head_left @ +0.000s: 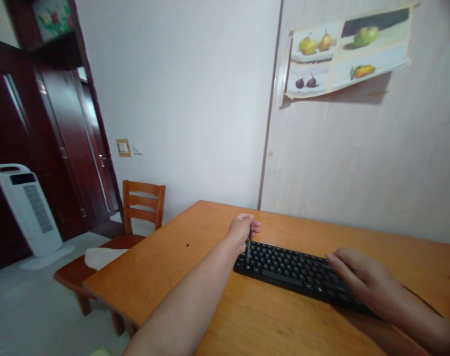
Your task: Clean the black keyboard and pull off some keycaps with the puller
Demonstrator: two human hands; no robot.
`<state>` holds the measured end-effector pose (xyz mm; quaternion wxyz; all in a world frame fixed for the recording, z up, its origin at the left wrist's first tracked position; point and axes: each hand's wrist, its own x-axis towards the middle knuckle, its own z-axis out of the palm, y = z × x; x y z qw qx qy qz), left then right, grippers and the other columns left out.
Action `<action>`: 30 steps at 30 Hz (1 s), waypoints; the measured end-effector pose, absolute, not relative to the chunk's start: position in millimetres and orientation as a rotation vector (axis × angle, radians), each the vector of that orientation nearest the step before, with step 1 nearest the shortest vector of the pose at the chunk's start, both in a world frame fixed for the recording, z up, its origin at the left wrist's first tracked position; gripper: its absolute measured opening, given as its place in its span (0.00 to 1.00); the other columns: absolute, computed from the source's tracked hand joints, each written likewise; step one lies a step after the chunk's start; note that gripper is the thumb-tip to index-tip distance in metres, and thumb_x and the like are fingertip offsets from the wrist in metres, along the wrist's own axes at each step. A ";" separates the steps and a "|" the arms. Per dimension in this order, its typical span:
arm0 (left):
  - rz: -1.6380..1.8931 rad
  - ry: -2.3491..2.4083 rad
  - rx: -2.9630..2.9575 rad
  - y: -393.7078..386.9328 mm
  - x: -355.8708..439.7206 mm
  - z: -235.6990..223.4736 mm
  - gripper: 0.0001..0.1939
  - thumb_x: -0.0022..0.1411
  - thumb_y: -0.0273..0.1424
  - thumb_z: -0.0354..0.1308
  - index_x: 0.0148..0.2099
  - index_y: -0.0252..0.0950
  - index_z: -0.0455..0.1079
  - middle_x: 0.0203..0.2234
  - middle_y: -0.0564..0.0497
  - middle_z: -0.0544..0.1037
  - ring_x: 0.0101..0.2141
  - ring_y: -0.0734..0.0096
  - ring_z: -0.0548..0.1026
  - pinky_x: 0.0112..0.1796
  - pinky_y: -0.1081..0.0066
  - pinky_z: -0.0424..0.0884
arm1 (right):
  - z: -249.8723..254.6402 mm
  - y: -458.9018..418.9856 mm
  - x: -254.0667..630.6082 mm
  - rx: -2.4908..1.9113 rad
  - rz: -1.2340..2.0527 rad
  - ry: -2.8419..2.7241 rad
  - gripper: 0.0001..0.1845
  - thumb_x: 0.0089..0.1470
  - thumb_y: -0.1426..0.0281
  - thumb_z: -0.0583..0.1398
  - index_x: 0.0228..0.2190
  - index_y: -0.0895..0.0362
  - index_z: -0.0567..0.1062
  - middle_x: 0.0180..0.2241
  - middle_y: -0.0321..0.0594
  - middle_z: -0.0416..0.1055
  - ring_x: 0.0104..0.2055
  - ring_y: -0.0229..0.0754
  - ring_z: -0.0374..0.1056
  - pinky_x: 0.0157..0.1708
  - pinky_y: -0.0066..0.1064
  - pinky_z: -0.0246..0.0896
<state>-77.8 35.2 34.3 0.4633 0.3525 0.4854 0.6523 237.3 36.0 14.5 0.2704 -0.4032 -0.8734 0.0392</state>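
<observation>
A black keyboard (284,264) lies on the wooden table, its right part partly covered by my right hand. My left hand (243,230) is closed around a slim metal tool that looks like tweezers (249,252). The tool points down at the keys near the keyboard's left end; whether its tip touches them I cannot tell. Over the right part of the keyboard rests my right hand (365,279), thumb stretched out to the left, with no object seen in it. Some of its fingers are hidden. A tiny black piece (187,244) lies on the table to the left.
The wooden table (173,257) meets the wall at the back. A dark cable (423,300) runs right of my right wrist. Beyond the table's left edge stands a wooden chair (143,200) with white cloth on its seat. A white tower unit (30,212) stands farther left.
</observation>
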 end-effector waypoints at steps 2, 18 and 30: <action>1.584 1.147 0.861 34.9 -77.1 30.9 0.05 0.63 0.31 0.56 0.39 0.35 0.65 0.29 0.48 0.78 0.24 0.77 0.74 0.24 0.78 0.61 | 20.1 29.9 214.6 -1.064 0.139 -2.350 0.21 0.65 0.55 0.48 0.30 0.51 0.73 0.30 0.43 0.75 0.34 0.48 0.71 0.35 0.37 0.66; 1.595 0.948 0.765 26.9 -79.1 16.9 0.05 0.52 0.28 0.59 0.28 0.34 0.65 0.20 0.54 0.71 0.21 0.76 0.69 0.23 0.75 0.61 | 19.6 30.3 72.3 -0.550 0.146 -2.399 0.27 0.63 0.69 0.53 0.62 0.48 0.63 0.48 0.48 0.71 0.47 0.49 0.69 0.44 0.40 0.67; 1.514 1.005 0.784 20.3 -84.5 24.5 0.08 0.55 0.32 0.62 0.33 0.35 0.66 0.25 0.48 0.77 0.24 0.73 0.76 0.27 0.75 0.65 | 35.0 52.5 50.4 -0.664 1.104 -1.737 0.24 0.57 0.52 0.59 0.46 0.56 0.74 0.33 0.42 0.76 0.33 0.44 0.72 0.36 0.39 0.68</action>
